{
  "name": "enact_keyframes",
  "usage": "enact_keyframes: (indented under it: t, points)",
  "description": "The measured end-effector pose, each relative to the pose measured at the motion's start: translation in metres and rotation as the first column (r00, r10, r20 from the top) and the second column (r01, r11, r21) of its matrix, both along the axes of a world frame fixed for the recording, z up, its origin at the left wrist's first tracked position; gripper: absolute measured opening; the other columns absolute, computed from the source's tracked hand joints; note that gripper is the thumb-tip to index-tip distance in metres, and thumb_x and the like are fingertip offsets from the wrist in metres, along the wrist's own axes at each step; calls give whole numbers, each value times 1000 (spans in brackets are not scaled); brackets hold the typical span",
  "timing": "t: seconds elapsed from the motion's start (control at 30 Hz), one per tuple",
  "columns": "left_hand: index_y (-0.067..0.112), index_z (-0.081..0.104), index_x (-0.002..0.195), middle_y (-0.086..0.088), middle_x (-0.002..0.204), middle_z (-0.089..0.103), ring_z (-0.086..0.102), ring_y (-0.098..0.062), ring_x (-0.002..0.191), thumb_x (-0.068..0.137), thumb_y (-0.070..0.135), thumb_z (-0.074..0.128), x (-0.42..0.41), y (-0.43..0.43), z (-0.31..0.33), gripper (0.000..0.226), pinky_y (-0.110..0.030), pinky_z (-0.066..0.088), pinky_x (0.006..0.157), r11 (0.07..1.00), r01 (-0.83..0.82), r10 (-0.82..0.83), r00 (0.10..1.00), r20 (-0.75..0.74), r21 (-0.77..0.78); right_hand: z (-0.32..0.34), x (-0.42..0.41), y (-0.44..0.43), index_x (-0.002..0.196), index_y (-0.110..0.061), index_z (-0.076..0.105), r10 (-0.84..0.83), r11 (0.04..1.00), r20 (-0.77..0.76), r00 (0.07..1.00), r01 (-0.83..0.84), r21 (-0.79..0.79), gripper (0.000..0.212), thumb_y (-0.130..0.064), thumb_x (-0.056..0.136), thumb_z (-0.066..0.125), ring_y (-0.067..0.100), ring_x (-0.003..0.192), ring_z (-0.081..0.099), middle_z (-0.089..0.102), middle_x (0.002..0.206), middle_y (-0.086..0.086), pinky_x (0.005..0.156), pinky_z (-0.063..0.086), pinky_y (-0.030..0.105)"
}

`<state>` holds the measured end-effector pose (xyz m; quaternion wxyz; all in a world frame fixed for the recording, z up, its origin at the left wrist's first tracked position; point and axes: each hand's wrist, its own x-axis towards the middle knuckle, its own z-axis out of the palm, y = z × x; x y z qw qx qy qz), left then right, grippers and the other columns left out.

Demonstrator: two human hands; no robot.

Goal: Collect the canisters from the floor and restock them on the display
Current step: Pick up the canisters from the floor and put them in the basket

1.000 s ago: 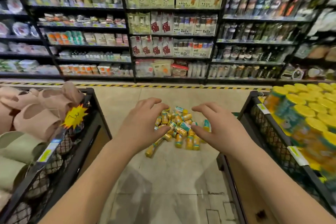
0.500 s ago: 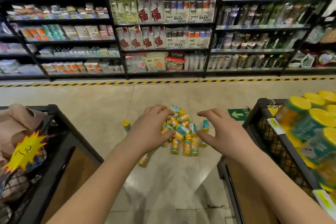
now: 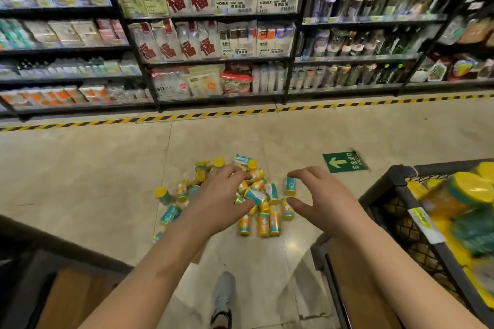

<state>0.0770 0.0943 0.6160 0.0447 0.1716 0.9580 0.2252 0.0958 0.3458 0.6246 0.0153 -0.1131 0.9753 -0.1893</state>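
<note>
left hand and right hand have been brought closer over the canisters, centre frame. both are held wide; nothing is gripped.

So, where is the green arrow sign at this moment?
In the head view the green arrow sign lies flat on the floor right of centre, beyond the right hand and beside the black display basket's far corner.
</note>
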Motion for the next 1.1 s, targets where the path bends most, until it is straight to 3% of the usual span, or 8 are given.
enact_keyframes:
  t: [0.17,0.27,0.37,0.5,0.63,0.73,0.83,1.1]
  points:
    - [34,54,137,13,140,45,41,-11,132,85,55,65,-70,-9,-39,57,-30,41,103,997,13,-22,992,126,70,-32,-53,-10,130,-31,61,-119,982,33,992,123,-145,44,-39,89,72,9,113,57,59,125,-11,89,49,27]
    - [33,55,135,14,138,48,45,-12,130,83,60,61,-110,-3,-66,59,-37,47,101,998,38,-47,984,174,58,-61,-85,-7,130,-26,63,-158,978,71,985,166,-129,46,-37,87,74,18,114,60,62,124,-4,92,51,35]
    - [30,56,136,12,139,46,43,-10,132,87,48,72,-140,8,-100,55,-31,44,101,996,32,-51,973,226,87,-98,-111,1,132,-26,60,-169,979,139,976,182,-88,49,-40,87,72,23,113,60,61,126,0,91,52,42]
    - [31,56,135,12,138,46,42,-10,131,88,48,70,-169,27,-161,52,-34,44,102,998,21,-37,954,299,59,-159,-140,17,129,-22,62,-168,978,210,963,189,-86,50,-43,84,65,27,104,65,64,121,3,84,55,45]
    - [30,57,136,12,134,48,47,-10,127,83,56,65,-195,48,-250,59,-28,42,101,998,-10,-12,922,387,54,-243,-165,43,130,-23,62,-166,979,207,964,186,-80,46,-36,87,72,23,100,63,63,119,1,79,54,38]
    - [30,54,138,11,138,47,44,-10,131,87,47,71,-206,62,-326,56,-21,37,101,999,-16,1,903,430,32,-316,-178,56,133,-26,59,-194,977,218,956,209,-45,47,-39,90,70,22,108,60,61,125,-1,83,51,33]
    - [27,55,137,9,137,47,43,-12,131,88,43,71,-211,75,-400,54,-22,37,99,1000,-11,5,895,446,10,-391,-184,66,130,-26,62,-202,974,232,951,219,-50,46,-36,87,74,21,104,61,62,120,-2,74,44,27]
    - [19,57,135,-1,135,53,51,-22,125,81,47,74,-209,100,-570,63,-36,44,103,998,30,-1,870,494,-52,-562,-192,78,136,-27,56,-221,972,324,920,234,1,48,-39,91,66,25,114,58,57,132,1,88,51,39]
